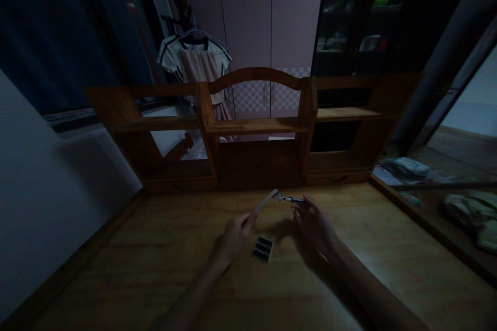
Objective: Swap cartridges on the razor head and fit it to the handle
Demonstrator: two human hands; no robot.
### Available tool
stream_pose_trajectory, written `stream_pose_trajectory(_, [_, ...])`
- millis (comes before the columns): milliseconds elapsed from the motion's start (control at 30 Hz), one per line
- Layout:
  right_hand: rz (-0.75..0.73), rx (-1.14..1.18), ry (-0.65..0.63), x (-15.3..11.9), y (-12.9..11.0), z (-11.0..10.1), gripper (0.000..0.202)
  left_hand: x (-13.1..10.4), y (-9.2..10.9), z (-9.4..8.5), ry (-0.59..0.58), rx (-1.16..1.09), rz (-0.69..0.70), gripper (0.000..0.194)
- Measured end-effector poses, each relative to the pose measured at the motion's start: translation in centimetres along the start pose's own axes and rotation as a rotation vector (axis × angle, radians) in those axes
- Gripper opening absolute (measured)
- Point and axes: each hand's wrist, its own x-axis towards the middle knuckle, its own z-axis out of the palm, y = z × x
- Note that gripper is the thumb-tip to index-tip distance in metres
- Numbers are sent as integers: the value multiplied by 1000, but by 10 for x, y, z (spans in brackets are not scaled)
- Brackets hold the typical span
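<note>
Over the wooden tabletop (pixel 174 248), my left hand (pixel 236 235) is closed around the lower end of a thin pale stick-like tool (pixel 266 200), which slants up to the right. My right hand (pixel 313 220) pinches the dark handle of a razor-like tool (pixel 291 199), its small head pointing left. The tips of the two tools are very close; whether they touch I cannot tell. Below and between my hands, a small case (pixel 263 249) with dark pieces in it lies on the tabletop.
A wooden shelf unit (pixel 258 125) stands along the table's far edge. A raised wooden rim (pixel 423 222) borders the right side. Beyond it lie bags and fabric (pixel 471 217). A white wall (pixel 58 181) is at the left.
</note>
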Motion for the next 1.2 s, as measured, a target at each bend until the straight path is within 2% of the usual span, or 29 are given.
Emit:
stream_pose_trajectory(100, [14,52,-8,0,1,0,9,1,-1,0,36,-5,9,49])
stream_pose_trajectory(300, [107,62,-19,1,4,-1,16,-2,1,3,-70,-38,15,47])
stream_pose_trajectory(467, [89,85,-12,5,3,-7,15,0,2,2,0,-26,-10,50])
stream_pose_trajectory(633, [89,88,-36,6,5,-9,18,0,3,1,-46,-36,8,50])
stream_pose_trajectory(800, [27,44,-21,2,6,-5,14,2,1,-3,71,21,-4,50])
stream_pose_trajectory(900, [46,18,-36,0,7,-2,13,0,0,-1,14,21,32,49])
stream_pose_trajectory(1000, [-21,-78,-57,-1,7,3,17,1,-3,2,-16,59,6,49])
stream_pose_trajectory(1100, [-116,-267,-84,-6,7,9,26,4,-10,1,45,116,-55,50])
stream_pose_trajectory(1200, [-321,-574,-67,-14,5,16,29,5,-13,-3,114,145,-69,52])
